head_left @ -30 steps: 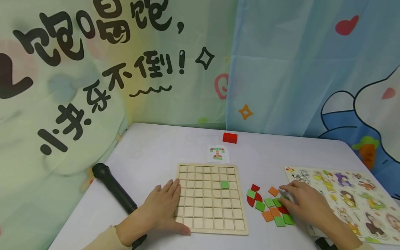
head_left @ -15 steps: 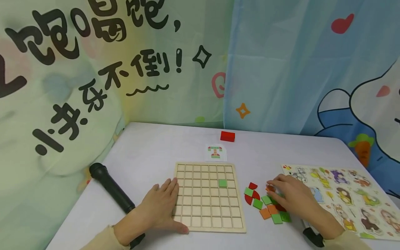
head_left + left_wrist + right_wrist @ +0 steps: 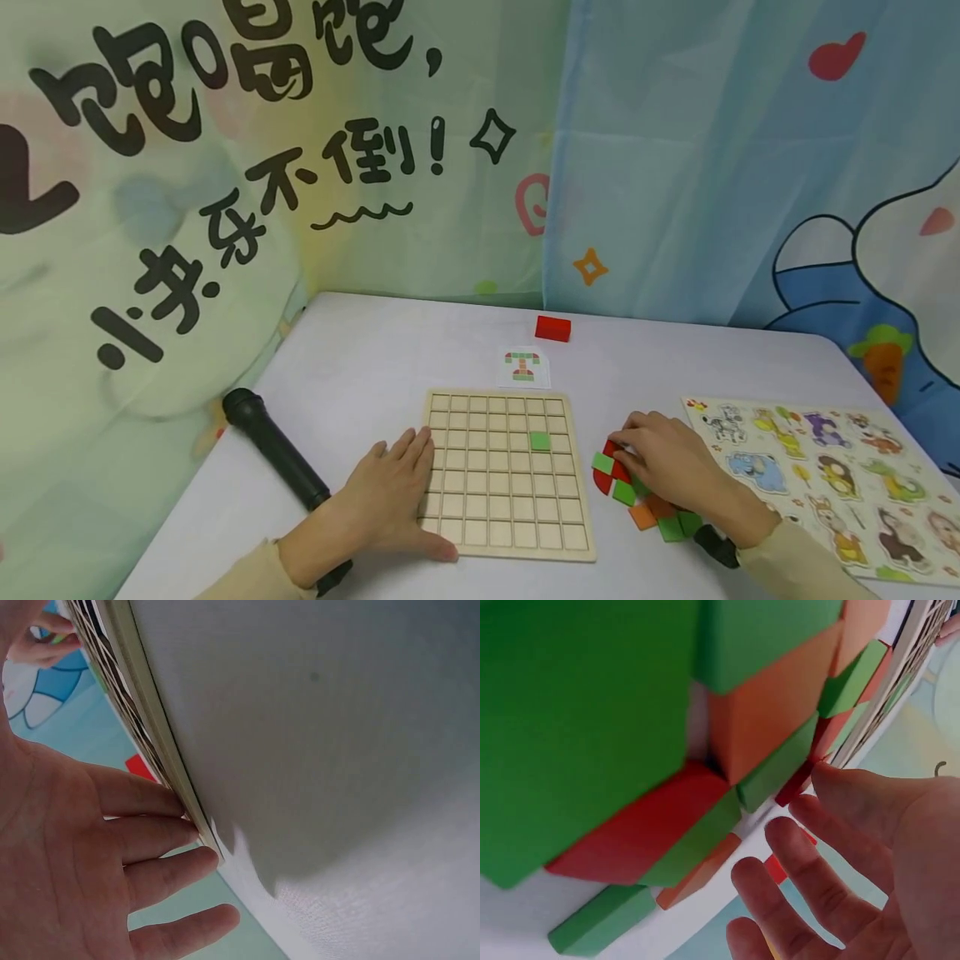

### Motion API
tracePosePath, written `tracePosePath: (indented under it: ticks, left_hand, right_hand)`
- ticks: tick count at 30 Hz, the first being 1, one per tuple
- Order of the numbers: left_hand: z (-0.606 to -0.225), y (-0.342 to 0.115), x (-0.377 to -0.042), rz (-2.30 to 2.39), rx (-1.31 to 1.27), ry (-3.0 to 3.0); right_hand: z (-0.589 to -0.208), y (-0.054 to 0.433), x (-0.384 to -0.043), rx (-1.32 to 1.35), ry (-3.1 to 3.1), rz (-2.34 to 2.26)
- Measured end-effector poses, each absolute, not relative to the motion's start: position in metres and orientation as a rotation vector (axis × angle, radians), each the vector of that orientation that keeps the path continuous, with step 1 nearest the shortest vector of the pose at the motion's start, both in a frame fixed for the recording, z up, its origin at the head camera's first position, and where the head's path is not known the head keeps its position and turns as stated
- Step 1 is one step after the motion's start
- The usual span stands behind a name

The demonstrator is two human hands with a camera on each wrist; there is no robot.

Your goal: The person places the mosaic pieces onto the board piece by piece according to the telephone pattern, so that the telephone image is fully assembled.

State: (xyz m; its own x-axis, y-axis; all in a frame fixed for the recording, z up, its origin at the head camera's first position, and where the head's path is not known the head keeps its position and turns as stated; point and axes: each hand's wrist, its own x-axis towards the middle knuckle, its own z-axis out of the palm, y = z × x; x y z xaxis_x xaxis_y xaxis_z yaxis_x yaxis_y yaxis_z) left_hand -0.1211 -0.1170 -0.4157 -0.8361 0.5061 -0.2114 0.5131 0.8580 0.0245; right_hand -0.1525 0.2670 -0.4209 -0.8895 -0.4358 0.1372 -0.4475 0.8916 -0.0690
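My left hand [image 3: 390, 496] lies with straight fingers along the left edge of the wooden grid board [image 3: 510, 557], thumb at its near corner. In the left wrist view the fingertips touch the board's side. One green square tile [image 3: 539, 441] sits in a cell at the board's upper right. Right of the board, my right hand [image 3: 663, 454] is over a loose cluster of green, orange and red tiles. Its thumb and index finger pinch a red quarter-circle tile [image 3: 795, 784] at the cluster's far end. Part of the cluster is hidden under this hand.
A pattern card [image 3: 523, 368] and a red block [image 3: 552, 328] are beyond the board. To the left lies a black microphone [image 3: 277, 450], partly under the left forearm. An animal puzzle board [image 3: 795, 483] is at the right. A printed curtain [image 3: 660, 167] hangs behind the table.
My right hand has moved left and away from me across the tiles, from the cluster's right side to the red quarter-circle tile. The left hand stays at the board.
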Motion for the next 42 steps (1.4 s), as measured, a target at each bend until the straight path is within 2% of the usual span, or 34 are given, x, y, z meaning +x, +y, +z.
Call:
tracePosePath:
  ticks: [13,29,42]
  left_hand:
    - [-0.414,-0.116,-0.122,-0.087,0.785,2.829]
    - [-0.414,-0.116,-0.122,-0.07,0.799,2.826]
    - [-0.416,-0.117,-0.121,-0.077,0.783,2.827]
  right_hand:
    - [-0.414,0.262,-0.131,0.619,-3.047,0.197]
    - [-0.42,0.257,-0.134,0.406,-3.151,0.284]
    - [-0.421,0.249,-0.131,0.352,-3.148,0.317]
